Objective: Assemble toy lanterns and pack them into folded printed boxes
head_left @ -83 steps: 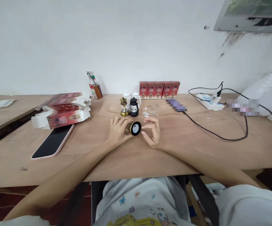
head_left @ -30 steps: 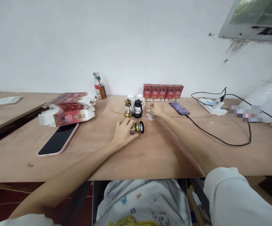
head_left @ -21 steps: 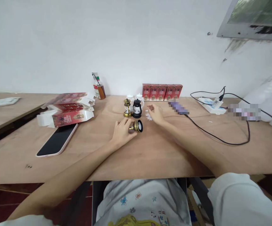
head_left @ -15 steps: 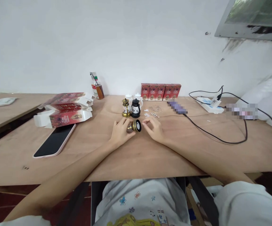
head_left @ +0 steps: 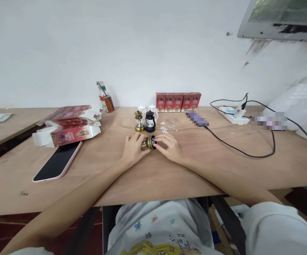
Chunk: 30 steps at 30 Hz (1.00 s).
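My left hand [head_left: 134,149] is wrapped round a small gold lantern [head_left: 150,142], tipped on its side with its dark base towards the right. At that base are the bent fingertips of my right hand [head_left: 170,147], close together; whatever they may pinch is hidden. Just beyond my hands, a gold lantern [head_left: 139,122] and a black lantern [head_left: 150,122] stand upright side by side, with white lanterns [head_left: 153,109] partly hidden behind them. Small white pieces [head_left: 164,129] and round button-like pieces [head_left: 172,128] lie scattered to their right.
Several red boxes [head_left: 178,102] line the wall. Opened red cartons [head_left: 74,134] overlap a phone [head_left: 59,161] at left; a bottle of brown liquid [head_left: 107,101] stands behind. On the right lie a purple blurred device [head_left: 197,118], a black cable [head_left: 241,152] and a white power strip [head_left: 234,115].
My right hand has moved left, bringing its fingertips from beside the lantern onto its base. My left hand keeps its hold on the lantern. The whole view has shifted slightly.
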### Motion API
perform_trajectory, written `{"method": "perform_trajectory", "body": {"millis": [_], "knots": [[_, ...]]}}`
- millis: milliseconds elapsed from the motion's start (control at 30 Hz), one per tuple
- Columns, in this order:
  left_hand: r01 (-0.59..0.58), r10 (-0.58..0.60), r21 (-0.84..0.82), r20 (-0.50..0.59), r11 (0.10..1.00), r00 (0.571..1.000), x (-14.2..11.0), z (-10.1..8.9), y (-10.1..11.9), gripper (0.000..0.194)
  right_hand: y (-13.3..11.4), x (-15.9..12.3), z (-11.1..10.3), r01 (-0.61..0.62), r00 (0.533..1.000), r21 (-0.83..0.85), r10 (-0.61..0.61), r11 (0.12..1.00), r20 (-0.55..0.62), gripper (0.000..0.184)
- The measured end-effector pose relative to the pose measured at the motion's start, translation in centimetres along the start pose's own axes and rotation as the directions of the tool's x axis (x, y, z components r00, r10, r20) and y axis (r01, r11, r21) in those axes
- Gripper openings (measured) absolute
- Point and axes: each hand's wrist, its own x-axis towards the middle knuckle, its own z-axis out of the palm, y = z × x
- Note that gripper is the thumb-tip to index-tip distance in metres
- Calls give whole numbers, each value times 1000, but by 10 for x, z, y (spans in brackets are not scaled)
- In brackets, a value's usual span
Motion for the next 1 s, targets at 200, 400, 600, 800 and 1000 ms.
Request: {"method": "perform_trajectory", "body": {"millis": [200,400,600,800,1000], "knots": [[-23,24,70,-6,997,1000,-2,1,6,29,-7,-2,-1,-19,998,50,22,999,-51,14],[-54,60,133,-37,990,998,-3,5,8,23,-8,-5,-2,-157,987,78,158,985,-12,24],[-79,85,122,-44,989,995,-4,6,7,23,-6,-3,1,-133,990,100,137,986,-33,22],[-93,100,104,-66,990,993,-4,7,4,24,-6,-3,1,-119,992,141,125,983,-30,22],[-106,109,57,-69,993,992,-4,5,4,23,-8,-3,1,-121,990,148,129,982,-48,21]]}}
